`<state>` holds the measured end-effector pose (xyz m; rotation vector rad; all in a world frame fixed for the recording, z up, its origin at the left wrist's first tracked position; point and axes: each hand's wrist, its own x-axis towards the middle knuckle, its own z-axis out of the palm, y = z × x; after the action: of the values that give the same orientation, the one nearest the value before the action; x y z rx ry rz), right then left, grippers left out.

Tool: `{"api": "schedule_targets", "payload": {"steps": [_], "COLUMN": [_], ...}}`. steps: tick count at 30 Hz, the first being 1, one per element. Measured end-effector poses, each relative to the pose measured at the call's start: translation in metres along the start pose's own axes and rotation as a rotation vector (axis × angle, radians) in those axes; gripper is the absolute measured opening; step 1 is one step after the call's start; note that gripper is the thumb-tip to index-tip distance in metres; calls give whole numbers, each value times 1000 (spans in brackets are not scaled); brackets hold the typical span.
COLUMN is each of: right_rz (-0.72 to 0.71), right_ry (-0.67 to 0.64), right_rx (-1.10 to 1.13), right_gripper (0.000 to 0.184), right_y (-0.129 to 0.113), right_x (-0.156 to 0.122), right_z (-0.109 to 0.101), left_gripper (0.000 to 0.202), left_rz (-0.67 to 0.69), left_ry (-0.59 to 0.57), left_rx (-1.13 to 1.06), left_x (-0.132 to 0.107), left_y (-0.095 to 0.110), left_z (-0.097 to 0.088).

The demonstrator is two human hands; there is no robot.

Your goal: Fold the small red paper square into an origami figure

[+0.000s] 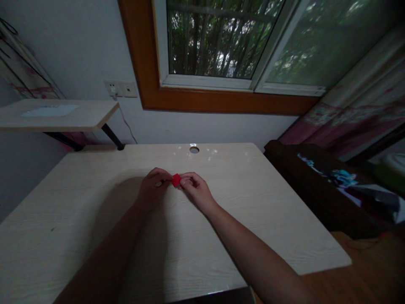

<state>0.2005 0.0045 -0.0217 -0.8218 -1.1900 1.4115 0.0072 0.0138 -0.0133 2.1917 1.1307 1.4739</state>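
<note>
Both hands meet over the middle of the pale wooden desk; the left hand and the right hand each pinch a small red piece between fingertips, the left from its left side, the right from its right; the other fingers of both hands are curled in loosely. The red piece sits between the two hands, nearer the far edge of the desk than the near one; whether it rests on the wood or is lifted just above it I cannot tell, and its shape is too small and dim to make out.

Beyond the hands, at the far edge, is a round cable hole; a low shelf stands far left under wall sockets; a window fills the far wall; a curtain hangs at the right.

The grip looks slight, only fingertips on a tiny thing; I judge that uneven pressure from either side could make it spring out and skid over the smooth top, perhaps toward the hole or off the right edge; the dim light would make it hard to find.
</note>
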Motion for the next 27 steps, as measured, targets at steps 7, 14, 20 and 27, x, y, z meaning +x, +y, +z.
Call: {"api": "schedule_targets", "payload": {"steps": [7, 14, 20, 27], "right_rz": [-28, -30, -74, -63], "right_ry": [50, 128, 108, 79], "right_rx": [-16, 50, 34, -2], "right_gripper": [27, 31, 33, 36], "right_y": [7, 8, 8, 9], "right_x": [3, 7, 7, 6], "right_z": [-2, -3, -4, -2], "left_gripper": [18, 24, 26, 24], "left_rz": [-158, -415, -402, -434], "left_ry": [-38, -280, -392, -314], "left_rx": [-37, -182, -85, -113], "left_x": [-3, -4, -2, 0], "left_y": [4, 1, 1, 8], "left_z": [6, 6, 8, 5]}}
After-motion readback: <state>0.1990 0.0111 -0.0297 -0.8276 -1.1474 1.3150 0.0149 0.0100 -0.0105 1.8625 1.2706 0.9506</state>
